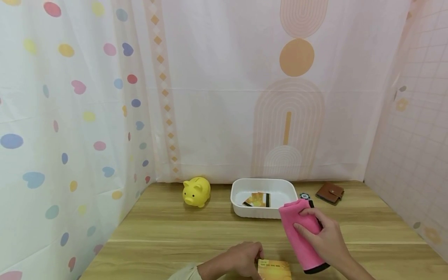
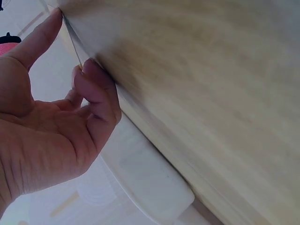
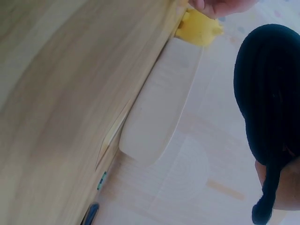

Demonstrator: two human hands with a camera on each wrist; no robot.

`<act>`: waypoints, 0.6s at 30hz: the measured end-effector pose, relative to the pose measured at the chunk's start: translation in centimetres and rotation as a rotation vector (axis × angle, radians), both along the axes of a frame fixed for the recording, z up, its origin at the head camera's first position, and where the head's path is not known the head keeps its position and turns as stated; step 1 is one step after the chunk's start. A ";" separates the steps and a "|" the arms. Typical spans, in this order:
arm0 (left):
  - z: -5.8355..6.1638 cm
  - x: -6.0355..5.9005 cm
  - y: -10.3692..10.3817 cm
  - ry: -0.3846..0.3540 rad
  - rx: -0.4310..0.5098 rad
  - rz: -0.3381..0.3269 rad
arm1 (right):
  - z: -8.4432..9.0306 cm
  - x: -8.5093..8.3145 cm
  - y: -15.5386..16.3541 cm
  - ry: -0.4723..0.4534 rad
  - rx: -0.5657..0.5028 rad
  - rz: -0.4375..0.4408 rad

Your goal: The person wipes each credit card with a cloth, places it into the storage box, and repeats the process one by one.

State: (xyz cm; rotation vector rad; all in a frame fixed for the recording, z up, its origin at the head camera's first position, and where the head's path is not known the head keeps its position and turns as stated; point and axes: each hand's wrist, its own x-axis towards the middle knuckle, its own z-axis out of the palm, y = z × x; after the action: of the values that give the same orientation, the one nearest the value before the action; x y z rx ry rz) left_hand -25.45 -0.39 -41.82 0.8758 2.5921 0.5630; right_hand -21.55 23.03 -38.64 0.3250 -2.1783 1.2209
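Low in the head view, my left hand (image 1: 243,257) grips the left side of a yellow bank card (image 1: 274,270) at the front of the wooden table. The left wrist view shows the thumb and curled fingers of that hand (image 2: 56,103) at the thin edge of the card, close to the tabletop. My right hand (image 1: 325,235) holds a folded pink cloth (image 1: 301,237) with black trim, raised above the table to the right of the card. Seen from the right wrist, the cloth's black end (image 3: 269,93) hides most of that hand.
A white tray (image 1: 257,212) with several yellow-orange cards (image 1: 258,199) stands at the back. A yellow piggy bank (image 1: 196,192) is left of it. A poker chip (image 1: 305,196) and a brown wallet (image 1: 330,193) lie to its right. Patterned curtains (image 1: 217,97) surround the table.
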 end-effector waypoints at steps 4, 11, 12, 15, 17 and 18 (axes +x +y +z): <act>-0.2 0.4 -0.1 0.036 0.036 -0.018 | -0.1 0.1 0.0 0.000 0.003 -0.005; -0.3 0.1 -0.8 0.009 0.176 -0.052 | -0.2 -0.1 -0.1 -0.009 0.022 -0.035; -0.3 0.0 -0.9 -0.016 0.211 -0.050 | -0.2 -0.1 -0.1 -0.007 0.021 -0.036; -0.3 -0.4 -1.3 -0.102 0.319 -0.024 | -0.2 0.0 -0.2 0.001 0.017 -0.027; -0.2 -0.6 -1.4 -0.182 0.400 0.008 | -0.2 0.0 -0.2 0.006 0.012 -0.015; -0.2 -0.7 -1.4 -0.208 0.431 0.022 | -0.1 0.0 -0.2 0.006 0.010 -0.009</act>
State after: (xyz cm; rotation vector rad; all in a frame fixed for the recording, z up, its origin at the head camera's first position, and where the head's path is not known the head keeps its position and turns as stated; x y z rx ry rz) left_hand -26.13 -1.81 -42.05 0.8592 2.3304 1.1823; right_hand -21.53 22.84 -38.78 0.3224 -2.1793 1.2030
